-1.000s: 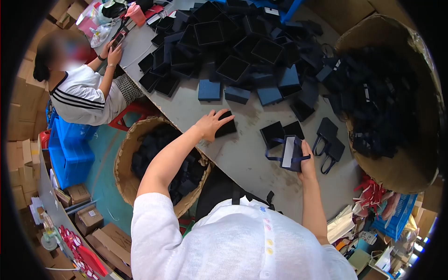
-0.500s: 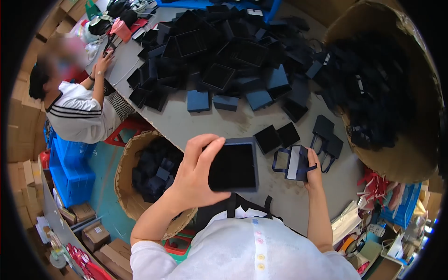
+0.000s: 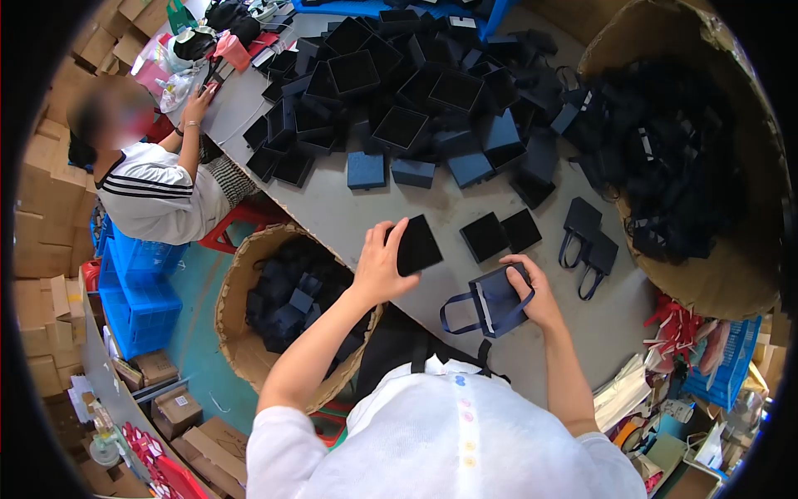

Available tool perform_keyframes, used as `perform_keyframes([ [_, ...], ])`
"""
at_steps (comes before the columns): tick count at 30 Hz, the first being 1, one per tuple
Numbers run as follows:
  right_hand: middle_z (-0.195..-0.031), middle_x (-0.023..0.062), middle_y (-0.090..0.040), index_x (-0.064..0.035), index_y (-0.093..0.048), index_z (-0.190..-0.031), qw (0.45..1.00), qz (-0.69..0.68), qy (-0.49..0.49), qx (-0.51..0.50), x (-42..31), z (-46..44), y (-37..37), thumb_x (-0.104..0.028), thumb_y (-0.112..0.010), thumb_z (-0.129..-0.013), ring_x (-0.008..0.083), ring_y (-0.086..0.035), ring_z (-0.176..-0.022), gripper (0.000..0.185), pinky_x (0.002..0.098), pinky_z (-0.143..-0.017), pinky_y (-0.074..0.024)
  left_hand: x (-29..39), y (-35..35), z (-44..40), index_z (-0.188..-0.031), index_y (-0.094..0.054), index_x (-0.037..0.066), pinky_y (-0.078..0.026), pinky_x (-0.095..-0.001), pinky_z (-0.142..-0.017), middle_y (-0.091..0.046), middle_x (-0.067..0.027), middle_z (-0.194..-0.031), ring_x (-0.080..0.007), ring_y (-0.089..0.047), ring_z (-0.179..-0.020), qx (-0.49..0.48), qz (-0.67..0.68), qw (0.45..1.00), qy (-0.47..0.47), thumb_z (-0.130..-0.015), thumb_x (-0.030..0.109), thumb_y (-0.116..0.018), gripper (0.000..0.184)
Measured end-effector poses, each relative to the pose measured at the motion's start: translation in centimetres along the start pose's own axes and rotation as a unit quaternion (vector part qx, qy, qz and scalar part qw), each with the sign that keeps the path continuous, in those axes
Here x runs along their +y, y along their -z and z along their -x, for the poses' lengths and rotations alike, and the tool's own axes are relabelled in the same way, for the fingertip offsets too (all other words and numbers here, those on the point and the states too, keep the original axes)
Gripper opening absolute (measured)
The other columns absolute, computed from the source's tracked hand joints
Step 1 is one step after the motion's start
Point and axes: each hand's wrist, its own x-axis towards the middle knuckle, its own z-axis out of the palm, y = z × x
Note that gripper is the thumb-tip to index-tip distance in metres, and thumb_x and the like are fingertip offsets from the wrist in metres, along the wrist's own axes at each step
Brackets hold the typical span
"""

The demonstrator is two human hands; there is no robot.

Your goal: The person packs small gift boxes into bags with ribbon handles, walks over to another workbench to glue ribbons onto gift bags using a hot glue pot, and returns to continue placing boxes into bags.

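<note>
My left hand (image 3: 382, 268) has its fingers and thumb around the left side of an open black box (image 3: 419, 246), low over the table; whether the box rests on the surface I cannot tell. In my right hand (image 3: 537, 293) is a small dark navy gift bag (image 3: 501, 298), tilted, its ribbon handles hanging toward the left. Just beyond the bag, a black box (image 3: 484, 238) and a smaller dark box part (image 3: 521, 230) lie side by side. Two more dark gift bags (image 3: 583, 218) lie flat to the right of them.
A heap of dark boxes (image 3: 391, 129) covers the far part of the table (image 3: 332, 218). Large cardboard drums stand at the right (image 3: 698, 287) and lower left (image 3: 237, 349), both with dark items inside. At the far left sits a co-worker (image 3: 158, 195) with hands on the table.
My left hand has moved away from my body and lowered the box toward the table. The gift bag in my right hand has shifted left and turned, its handles swinging downward.
</note>
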Motion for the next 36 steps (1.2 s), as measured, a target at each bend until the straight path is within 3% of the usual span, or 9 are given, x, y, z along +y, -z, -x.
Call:
perform_keyframes([
  [4,-0.085,-0.0011,-0.053,-0.0077,-0.058,-0.106,1.0,0.021,-0.019,0.013,1.1,1.1,-0.9,-0.028,-0.057,-0.091,0.0077,-0.048,-0.08,0.026,0.0218,-0.073,-0.0402,-5.2,-6.9,2.5,-0.134,-0.041,0.012,-0.022,-0.0546,-0.106,-0.034,-0.0209,-0.133,-0.0402,-0.03,-0.125,-0.073,-0.153,0.984,0.053,-0.06,0.031,-0.077,0.086],
  [8,-0.082,-0.0006,-0.054,-0.0065,-0.059,-0.104,0.999,0.019,-0.017,0.033,1.0,2.2,-0.6,-0.028,-0.058,-0.09,0.0089,-0.049,-0.076,0.025,0.0231,-0.071,-0.0405,-5.1,-8.3,2.9,-0.134,-0.043,0.016,-0.017,-0.0575,-0.107,-0.029,-0.0177,-0.14,-0.0402,-0.021,-0.133,-0.051,-0.134,0.99,0.012,-0.065,0.037,-0.075,0.079],
  [17,-0.079,-0.0017,-0.054,-0.0067,-0.059,-0.102,0.998,-0.012,-0.029,0.058,1.6,2.5,-0.4,-0.025,-0.058,-0.09,0.0076,-0.048,-0.074,0.022,0.0224,-0.068,-0.04,-7.8,-10.4,3.3,-0.106,-0.065,0.019,-0.018,-0.0591,-0.107,-0.027,-0.0141,-0.144,-0.0433,-0.02,-0.132,-0.008,-0.024,0.997,-0.078,-0.062,0.01,-0.075,0.047],
  [23,-0.08,-0.0011,-0.054,-0.0067,-0.059,-0.102,0.998,0.0,-0.024,0.05,1.7,2.1,-0.7,-0.024,-0.059,-0.09,0.0079,-0.048,-0.074,0.021,0.0219,-0.069,-0.0398,-5.8,-8.8,3.2,-0.116,-0.059,0.022,-0.016,-0.0621,-0.106,-0.024,-0.0145,-0.145,-0.0437,-0.017,-0.133,-0.014,-0.042,0.999,-0.012,-0.062,0.023,-0.076,0.057],
  [26,-0.08,-0.0009,-0.054,-0.0061,-0.059,-0.101,0.998,-0.003,-0.011,0.055,1.9,1.8,-0.9,-0.024,-0.059,-0.09,0.0084,-0.048,-0.075,0.022,0.0224,-0.069,-0.0396,-5.7,-9.7,3.1,-0.125,-0.054,0.024,-0.011,-0.0713,-0.1,-0.023,-0.0147,-0.146,-0.0458,-0.015,-0.133,-0.018,-0.097,0.995,0.017,-0.071,0.042,-0.069,0.059],
  [29,-0.08,-0.0007,-0.055,-0.0059,-0.059,-0.101,0.998,0.003,-0.025,0.051,1.0,1.9,-0.8,-0.025,-0.059,-0.09,0.0087,-0.048,-0.075,0.022,0.0229,-0.069,-0.0395,-5.5,-10.3,2.8,-0.124,-0.055,0.024,-0.01,-0.0716,-0.1,-0.021,-0.0144,-0.147,-0.0471,-0.013,-0.133,-0.009,-0.114,0.992,0.046,-0.074,0.041,-0.067,0.054],
  [33,-0.08,-0.0007,-0.055,-0.0059,-0.059,-0.101,0.998,-0.002,-0.037,0.054,1.1,2.0,-0.8,-0.026,-0.058,-0.09,0.0087,-0.048,-0.074,0.023,0.023,-0.068,-0.0394,-5.4,-9.7,1.8,-0.1,-0.066,0.014,-0.018,-0.0638,-0.101,-0.044,-0.0123,-0.129,-0.0383,-0.032,-0.125,0.097,-0.075,0.992,-0.037,-0.074,0.025,-0.069,0.028],
  [34,-0.08,-0.0006,-0.054,-0.0061,-0.059,-0.102,0.998,0.001,-0.035,0.053,1.1,2.0,-0.8,-0.026,-0.058,-0.09,0.0088,-0.048,-0.074,0.023,0.023,-0.068,-0.0395,-5.4,-9.7,1.1,-0.087,-0.068,0.011,-0.03,-0.05,-0.095,-0.056,-0.0067,-0.104,-0.029,-0.046,-0.107,0.149,-0.059,0.985,-0.068,-0.068,0.014,-0.072,0.02],
  [36,-0.08,-0.0005,-0.054,-0.0062,-0.059,-0.102,0.998,0.004,-0.037,0.053,1.1,2.3,-0.9,-0.026,-0.058,-0.09,0.0089,-0.048,-0.074,0.023,0.023,-0.068,-0.0395,-5.5,-10.0,0.7,-0.085,-0.068,0.011,-0.032,-0.0452,-0.089,-0.056,-0.0048,-0.096,-0.0265,-0.048,-0.1,0.11,-0.037,0.992,-0.055,-0.065,0.012,-0.072,0.021],
])
